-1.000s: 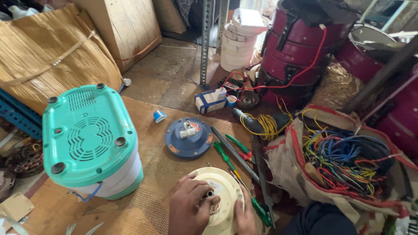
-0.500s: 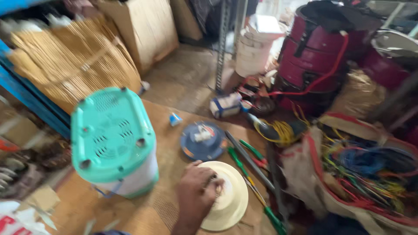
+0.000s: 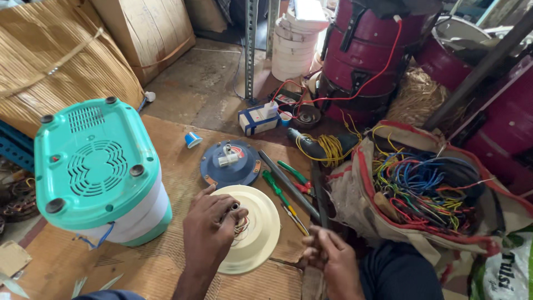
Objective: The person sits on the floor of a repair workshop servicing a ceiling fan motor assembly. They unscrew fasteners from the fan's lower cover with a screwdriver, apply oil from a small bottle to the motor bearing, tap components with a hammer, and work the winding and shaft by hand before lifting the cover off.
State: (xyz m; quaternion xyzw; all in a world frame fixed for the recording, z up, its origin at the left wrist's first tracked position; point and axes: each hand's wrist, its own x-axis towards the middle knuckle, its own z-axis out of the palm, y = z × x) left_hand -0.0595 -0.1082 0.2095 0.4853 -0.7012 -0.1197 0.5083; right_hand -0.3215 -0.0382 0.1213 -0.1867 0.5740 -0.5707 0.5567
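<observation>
A: Fingers first: what are they doing?

B: The left hand (image 3: 208,233) lies on the cream round cover (image 3: 250,228), its fingers (image 3: 225,208) curled and pinching at the small hub (image 3: 236,207) in the middle, where thin wires (image 3: 241,226) loop out. The right hand (image 3: 327,258) sits off to the side on the cardboard mat (image 3: 166,144), fingers loosely closed; whether it holds anything I cannot tell.

A: And where does the cover sit?

B: Flat on the mat, directly under the left hand, just below the blue round plate (image 3: 230,164) and just right of the upturned teal and white appliance (image 3: 97,172). The green-handled screwdrivers (image 3: 283,189) and a dark rod (image 3: 288,186) lie between the cover and the open bag of coloured wires (image 3: 427,189).

A: How would you handle that hub well?

B: In my judgement, keep the palm pressing the cover down so it cannot spin or slide, and work the centre with fingertips only. The wires look thin, so they should be eased aside, not tugged, and kept clear of the pinch. The right hand is near enough to steady the rim on its side.

A: Anything crowding the spot?

B: A small blue cap (image 3: 192,139) lies apart, up beyond the blue plate; the tools are near the cover's right edge, not touching the hand.
</observation>
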